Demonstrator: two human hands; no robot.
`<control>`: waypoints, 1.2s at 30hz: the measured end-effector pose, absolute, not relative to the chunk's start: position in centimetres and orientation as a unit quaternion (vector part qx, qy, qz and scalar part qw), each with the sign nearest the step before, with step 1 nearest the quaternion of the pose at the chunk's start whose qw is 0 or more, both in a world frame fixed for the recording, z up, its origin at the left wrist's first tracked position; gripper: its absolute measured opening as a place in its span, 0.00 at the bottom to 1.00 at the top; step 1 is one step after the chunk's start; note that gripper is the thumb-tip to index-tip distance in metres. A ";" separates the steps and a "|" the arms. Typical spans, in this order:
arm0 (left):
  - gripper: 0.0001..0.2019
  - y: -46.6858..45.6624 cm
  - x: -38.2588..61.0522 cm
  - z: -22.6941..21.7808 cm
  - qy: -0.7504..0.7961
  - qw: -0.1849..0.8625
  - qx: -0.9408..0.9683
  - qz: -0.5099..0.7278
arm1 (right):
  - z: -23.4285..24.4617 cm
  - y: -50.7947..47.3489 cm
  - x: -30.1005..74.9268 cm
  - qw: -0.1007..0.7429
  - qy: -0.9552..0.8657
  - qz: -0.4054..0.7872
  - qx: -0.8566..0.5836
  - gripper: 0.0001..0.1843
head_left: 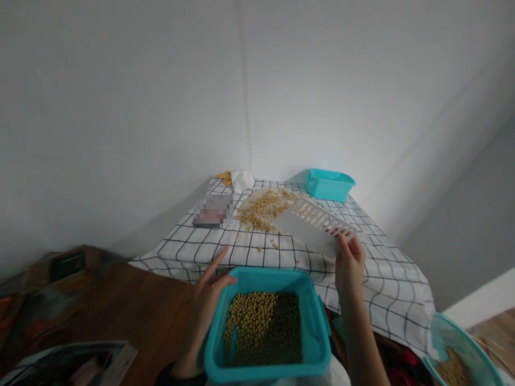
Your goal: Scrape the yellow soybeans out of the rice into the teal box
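In the lower middle sits a teal plastic bin (pixel 269 274) with yellow soybeans (pixel 253 316) and darker beans in shadow inside. My left hand (pixel 207 300) is at its left side, index finger stretched forward and thumb at the rim's far corner; the other fingers are partly hidden. My right hand (pixel 349 260) grips the near end of a white slotted plastic board (pixel 311 228), tilted above the table. The board's far end reaches a spread of soybeans (pixel 259 212) on the checked cloth (pixel 241 249).
Another teal bin (pixel 330 185) stands at the table's back right. A white cloth (pixel 242 181) and a blurred-out flat object (pixel 213 210) lie at the left. A clear tub (pixel 458 348) with tan contents is at the lower right. The wall closes off the back.
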State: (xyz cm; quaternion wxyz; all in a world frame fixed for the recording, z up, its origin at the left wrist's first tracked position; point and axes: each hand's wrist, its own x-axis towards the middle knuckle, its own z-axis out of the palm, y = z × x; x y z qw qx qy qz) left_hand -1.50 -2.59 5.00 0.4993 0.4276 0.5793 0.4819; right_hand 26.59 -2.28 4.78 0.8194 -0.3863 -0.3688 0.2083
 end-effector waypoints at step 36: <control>0.36 -2.2 -2.0 4.5 0.602 0.489 0.384 0.501 | 5.1 -5.4 23.7 0.701 -0.494 0.165 -0.488 0.12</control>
